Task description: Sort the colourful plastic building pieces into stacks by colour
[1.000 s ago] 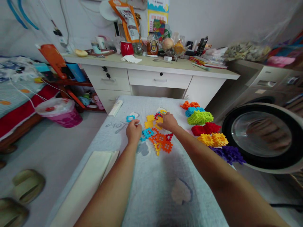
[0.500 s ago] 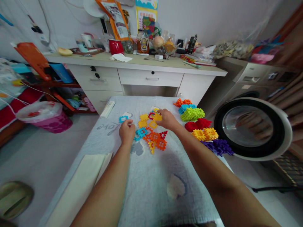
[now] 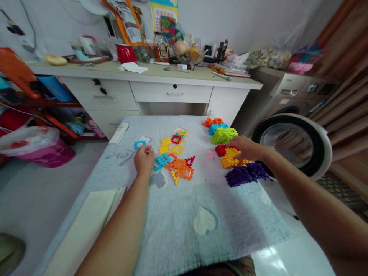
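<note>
My left hand [image 3: 144,160] rests on the cloth with its fingers curled together; whatever they may hold is hidden. A blue square frame piece [image 3: 140,144] lies just beyond it. My right hand [image 3: 243,147] reaches over the sorted piles, its fingers closed on a yellow plastic building piece [image 3: 231,152] at the yellow pile [image 3: 227,162]. It partly covers the red pile [image 3: 220,150]. Between my hands lie loose interlocking pieces: yellow squares [image 3: 164,149], a red square [image 3: 176,139], blue pieces [image 3: 163,160], orange squares [image 3: 180,164] and a red triangle [image 3: 189,161].
Along the table's right side stand purple [image 3: 244,174], green [image 3: 224,135], blue [image 3: 217,128] and orange piles [image 3: 212,122]. A white box [image 3: 119,133] lies at the far left. A drawer desk [image 3: 172,92] stands behind, and an open washing-machine door [image 3: 291,147] is at right.
My right hand has carried a yellow piece from the middle group to the yellow pile on the right. My left hand stays beside the blue pieces. The whole view has shifted.
</note>
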Available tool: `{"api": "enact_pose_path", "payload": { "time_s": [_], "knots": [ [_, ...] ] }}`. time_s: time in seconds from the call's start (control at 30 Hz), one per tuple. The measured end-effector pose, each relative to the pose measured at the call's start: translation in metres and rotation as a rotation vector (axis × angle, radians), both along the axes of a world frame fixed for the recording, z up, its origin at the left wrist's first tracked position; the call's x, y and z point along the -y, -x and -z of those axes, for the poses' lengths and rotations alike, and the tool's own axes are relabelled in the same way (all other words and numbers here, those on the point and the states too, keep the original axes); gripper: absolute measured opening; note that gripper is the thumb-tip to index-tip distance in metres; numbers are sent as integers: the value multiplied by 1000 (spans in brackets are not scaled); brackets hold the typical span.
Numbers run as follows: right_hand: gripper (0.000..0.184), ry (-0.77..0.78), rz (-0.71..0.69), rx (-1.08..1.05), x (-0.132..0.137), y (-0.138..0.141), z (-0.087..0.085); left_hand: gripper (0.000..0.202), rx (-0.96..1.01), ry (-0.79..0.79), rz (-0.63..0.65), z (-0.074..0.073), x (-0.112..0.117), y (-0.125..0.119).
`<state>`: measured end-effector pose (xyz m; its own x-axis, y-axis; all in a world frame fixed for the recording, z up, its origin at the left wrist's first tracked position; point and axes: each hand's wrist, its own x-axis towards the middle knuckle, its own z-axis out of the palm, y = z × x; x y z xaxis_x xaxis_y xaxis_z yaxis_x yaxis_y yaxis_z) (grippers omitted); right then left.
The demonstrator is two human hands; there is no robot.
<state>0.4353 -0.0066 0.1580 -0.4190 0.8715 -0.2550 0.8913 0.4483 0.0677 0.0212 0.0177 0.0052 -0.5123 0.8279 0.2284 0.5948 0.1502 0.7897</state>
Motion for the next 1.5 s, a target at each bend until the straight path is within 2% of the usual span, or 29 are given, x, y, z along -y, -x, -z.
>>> {"api": "enact_pose_path", "payload": {
  "time_s": [0.3,0.47,0.57,0.7,0.8,0.9,1.0,1.1,1.17,1.23,1.33,1.4,1.5],
  "knots": [
    [54,33,59,121,7,6,10,31,8,-20,14,8,-3,3],
    [54,21,67,162,10,9,12,30,11,-6,0,3,-2,1],
    [55,-17,69,177,13,12,7,30,14,3,0,-1,0,0],
    [50,-121,30,117,21,35,-7,30,11,17,11,-3,1,-1],
    [47,-142,-58,-21,33,73,-10,30,12,7,6,-1,0,0],
    [47,-55,-132,-167,47,119,5,31,28,-13,6,2,-1,0],
    [50,16,-108,-259,60,156,34,31,30,-18,14,3,-1,0],
    [58,13,-28,-310,63,172,63,31,28,1,12,0,1,-1],
    [53,-1,-3,-335,62,174,75,31,30,7,10,-2,2,-2],
    [41,-8,-1,-368,60,173,79,31,29,7,9,-2,1,-2],
    [27,9,-11,-444,59,168,77,31,26,13,8,-2,1,-1],
    [26,11,25,-512,58,164,74,31,27,20,6,-1,0,-1],
    [31,-26,158,-600,55,156,76,31,29,22,4,-1,1,-1]
  ]
}}
